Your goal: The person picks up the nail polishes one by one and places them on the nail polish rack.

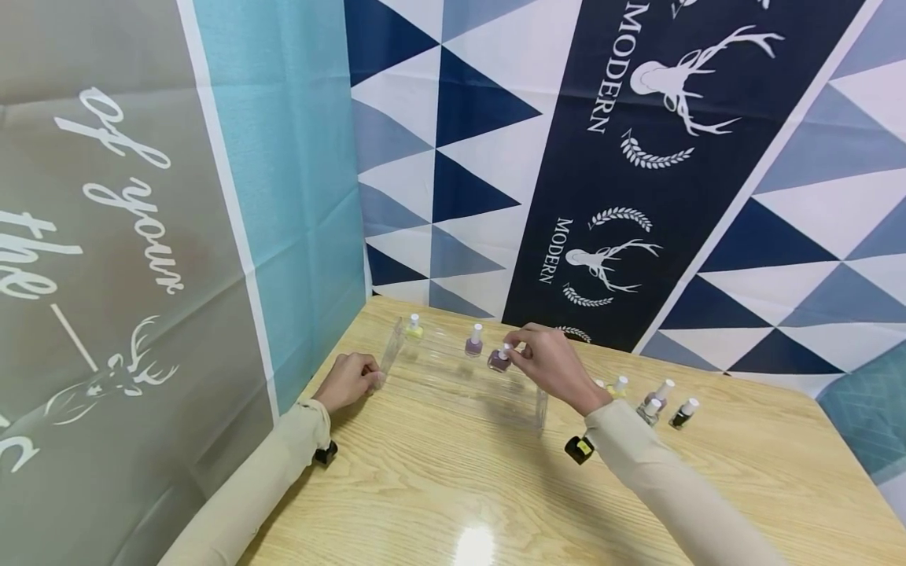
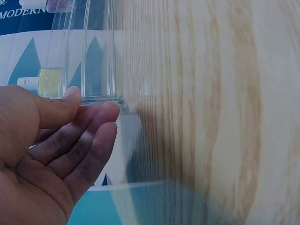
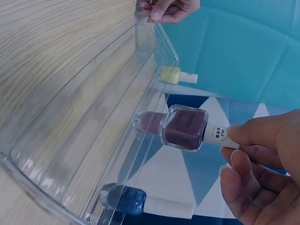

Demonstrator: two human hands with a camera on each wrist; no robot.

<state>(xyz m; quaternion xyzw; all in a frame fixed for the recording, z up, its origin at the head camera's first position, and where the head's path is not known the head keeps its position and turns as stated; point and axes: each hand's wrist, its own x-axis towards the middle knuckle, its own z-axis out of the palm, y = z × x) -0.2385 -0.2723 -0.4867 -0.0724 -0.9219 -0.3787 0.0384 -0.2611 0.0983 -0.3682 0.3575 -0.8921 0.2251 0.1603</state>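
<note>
A clear stepped acrylic display rack stands on the table. At its left end my left hand pinches the end panel between thumb and fingers, as the left wrist view also shows. My right hand holds a mauve-purple nail polish bottle by its white cap, tilted, just above the rack. On the rack's back step sit a yellow nail polish bottle and a lighter purple one. A dark blue bottle, visible in the right wrist view, stands near the rack's right end.
Right of the rack, several more white-capped bottles stand on the wooden table: a yellow one, a clear one, a black one. The right forearm partly covers this group. Patterned cloth hangs behind the table.
</note>
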